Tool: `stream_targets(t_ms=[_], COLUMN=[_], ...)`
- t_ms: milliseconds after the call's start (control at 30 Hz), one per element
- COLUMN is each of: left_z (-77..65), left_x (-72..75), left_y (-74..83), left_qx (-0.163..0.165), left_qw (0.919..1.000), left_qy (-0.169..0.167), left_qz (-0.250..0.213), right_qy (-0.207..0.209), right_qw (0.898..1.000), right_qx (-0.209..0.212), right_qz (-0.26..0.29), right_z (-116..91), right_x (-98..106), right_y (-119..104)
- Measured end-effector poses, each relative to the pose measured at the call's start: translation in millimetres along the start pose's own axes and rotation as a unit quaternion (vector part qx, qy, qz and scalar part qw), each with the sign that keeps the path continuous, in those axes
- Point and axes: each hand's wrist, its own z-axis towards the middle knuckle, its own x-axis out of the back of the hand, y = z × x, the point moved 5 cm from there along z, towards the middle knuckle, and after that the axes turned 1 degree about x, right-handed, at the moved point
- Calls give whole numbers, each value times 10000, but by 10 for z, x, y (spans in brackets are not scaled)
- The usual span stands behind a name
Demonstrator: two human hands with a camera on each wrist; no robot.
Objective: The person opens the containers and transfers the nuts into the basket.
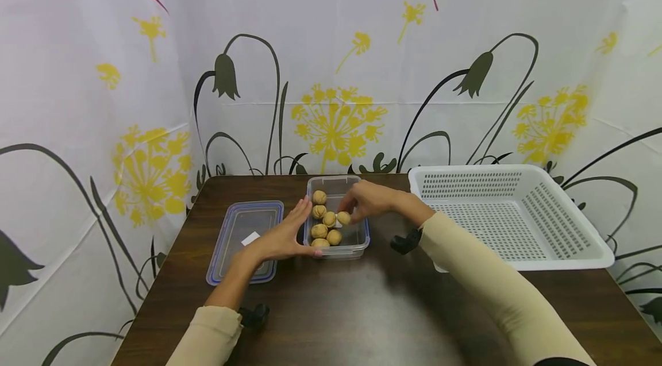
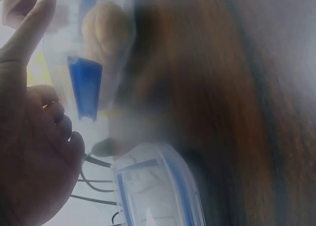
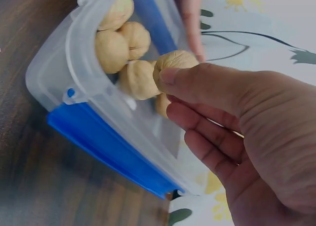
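A clear plastic food container (image 1: 345,252) with blue clips stands on the dark wooden table, several walnuts (image 1: 319,231) lying along its left half. My right hand (image 1: 373,199) reaches in over the right wall and pinches one walnut (image 3: 174,62) between thumb and fingertips, above the others. Along the container's left side, my left hand (image 1: 283,235) rests with fingers spread and fairly straight, the thumb at the front left corner. A small white label shows on the container's floor beneath the held walnut.
Left of the container lies its clear lid (image 1: 239,218) with a blue seal, flat on the table (image 1: 331,320). A large white perforated basket (image 1: 561,222) stands at the right, near my right forearm. Behind the table hangs a flower-patterned curtain (image 1: 331,27).
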Motion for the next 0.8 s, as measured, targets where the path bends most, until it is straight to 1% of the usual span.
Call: stream_targets(t_ms=[133, 233, 500, 667, 800], left_z=[2, 8, 20, 16, 16], left_x=[22, 30, 11, 3, -9], left_y=[-6, 1, -7, -22, -31], left_qx=[6, -8, 4, -13, -18], left_qw=[10000, 10000, 10000, 10000, 10000], left_qy=[5, 4, -14, 21, 14], left_qz=[-40, -38, -68, -52, -94], right_qy=[105, 164, 425, 624, 711], right_qw=[9999, 9997, 9977, 9957, 9933], right_qx=[67, 31, -182, -383, -494], right_qz=[86, 149, 504, 574, 768], right_z=[-78, -148, -366, -532, -698], right_x=[130, 212, 354, 434, 509], right_y=[-63, -92, -65, -21, 25])
